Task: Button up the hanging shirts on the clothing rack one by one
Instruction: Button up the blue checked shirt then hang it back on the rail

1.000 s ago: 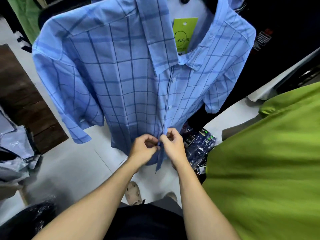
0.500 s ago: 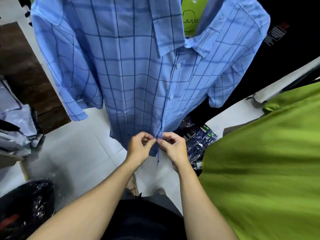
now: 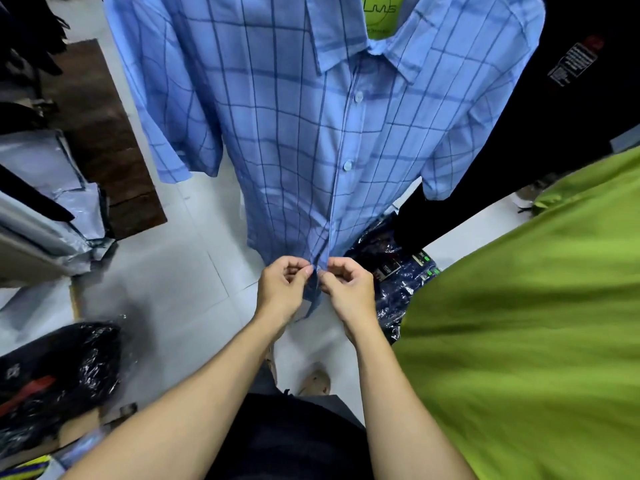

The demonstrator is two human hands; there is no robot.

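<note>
A blue checked shirt (image 3: 298, 140) hangs straight ahead with two buttons (image 3: 347, 165) done up along its front and a green tag (image 3: 379, 15) showing inside the collar. At its bottom edge the left hand (image 3: 282, 289) and the right hand (image 3: 348, 289) each pinch one side of the front opening with curled fingers, thumbs nearly meeting. A green shirt (image 3: 536, 323) fills the right, while plastic-wrapped packets (image 3: 398, 282) lie on the pale tiled floor (image 3: 180, 271) just behind.
</note>
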